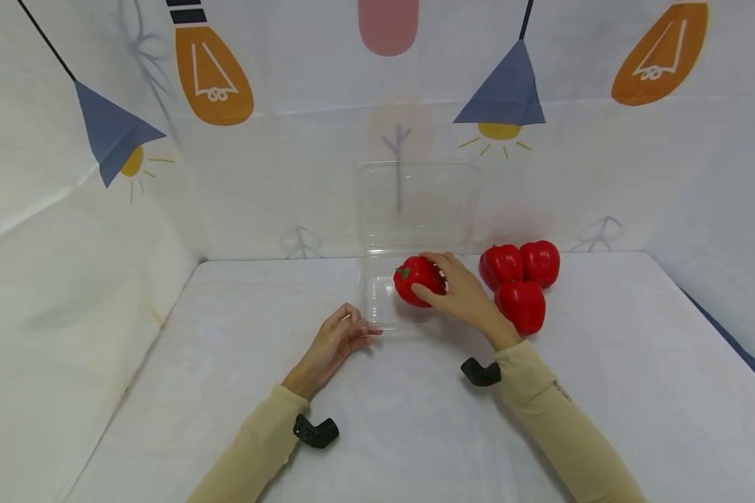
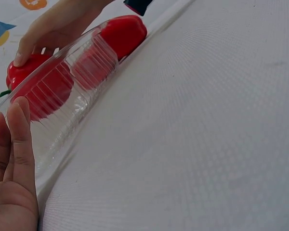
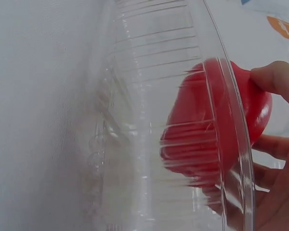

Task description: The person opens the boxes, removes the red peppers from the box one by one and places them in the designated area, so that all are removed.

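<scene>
A red bell pepper (image 1: 417, 283) with a green stem is gripped by my right hand (image 1: 464, 292), thumb on the near side and fingers over the far side. It sits partly below the rim of a clear plastic clamshell box (image 1: 372, 297), whose wall shows the pepper (image 3: 192, 130) through it in the right wrist view. Whether it touches the box floor I cannot tell. The box's lid (image 1: 418, 209) stands raised at the back. At the box's front left corner is my left hand (image 1: 332, 344), its fingers (image 2: 22, 139) mostly straight beside the wall and holding nothing.
Three more red peppers stand grouped to the right of the box, the nearest pepper (image 1: 521, 307) just behind my right wrist. A white cloth (image 1: 415, 433) covers the table. Behind it hangs a printed curtain (image 1: 302, 161) with lamps and bulbs.
</scene>
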{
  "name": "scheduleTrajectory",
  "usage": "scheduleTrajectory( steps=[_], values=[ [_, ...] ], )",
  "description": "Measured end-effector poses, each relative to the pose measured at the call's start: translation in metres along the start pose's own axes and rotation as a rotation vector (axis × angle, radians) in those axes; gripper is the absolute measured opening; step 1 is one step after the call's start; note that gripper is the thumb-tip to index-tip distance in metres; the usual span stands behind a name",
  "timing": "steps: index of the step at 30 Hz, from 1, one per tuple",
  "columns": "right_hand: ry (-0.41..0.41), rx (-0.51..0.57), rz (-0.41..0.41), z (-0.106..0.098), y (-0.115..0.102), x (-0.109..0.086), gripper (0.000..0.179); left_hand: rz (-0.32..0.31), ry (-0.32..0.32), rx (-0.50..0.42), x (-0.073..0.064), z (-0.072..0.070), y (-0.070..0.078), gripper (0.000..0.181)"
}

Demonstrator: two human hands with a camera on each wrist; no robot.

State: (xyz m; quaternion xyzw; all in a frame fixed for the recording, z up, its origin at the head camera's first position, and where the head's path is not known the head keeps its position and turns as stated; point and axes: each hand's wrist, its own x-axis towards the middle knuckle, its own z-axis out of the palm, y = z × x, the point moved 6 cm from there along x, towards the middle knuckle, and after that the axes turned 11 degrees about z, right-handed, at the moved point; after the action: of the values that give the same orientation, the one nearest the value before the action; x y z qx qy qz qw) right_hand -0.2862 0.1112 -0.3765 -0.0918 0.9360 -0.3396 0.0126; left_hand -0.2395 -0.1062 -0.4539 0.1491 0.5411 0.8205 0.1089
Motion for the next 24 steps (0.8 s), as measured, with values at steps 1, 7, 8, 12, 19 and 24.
scheduleTrajectory(
  steps=[1, 7, 8, 12, 19, 24],
  values=[
    [0.004, 0.002, 0.005, -0.001, 0.001, -0.001, 0.071, 0.000, 0.001, 0.000, 0.000, 0.000, 0.000, 0.011],
    [0.016, 0.019, 0.013, -0.007, 0.006, -0.005, 0.074, 0.001, -0.001, 0.002, -0.001, 0.000, 0.000, 0.010],
    [0.016, 0.021, 0.012, -0.007, 0.006, -0.005, 0.074, 0.000, -0.002, 0.002, -0.001, 0.000, 0.000, 0.010],
    [0.022, 0.034, 0.022, -0.010, 0.009, -0.007, 0.072, -0.003, -0.007, -0.002, -0.001, 0.000, 0.000, 0.010],
    [0.035, 0.055, 0.043, -0.015, 0.010, -0.009, 0.072, 0.011, -0.003, -0.013, -0.001, -0.001, 0.001, 0.011],
    [0.041, 0.058, 0.053, -0.022, 0.012, -0.012, 0.073, 0.022, -0.017, -0.026, 0.000, 0.001, 0.001, 0.011]
  ],
)
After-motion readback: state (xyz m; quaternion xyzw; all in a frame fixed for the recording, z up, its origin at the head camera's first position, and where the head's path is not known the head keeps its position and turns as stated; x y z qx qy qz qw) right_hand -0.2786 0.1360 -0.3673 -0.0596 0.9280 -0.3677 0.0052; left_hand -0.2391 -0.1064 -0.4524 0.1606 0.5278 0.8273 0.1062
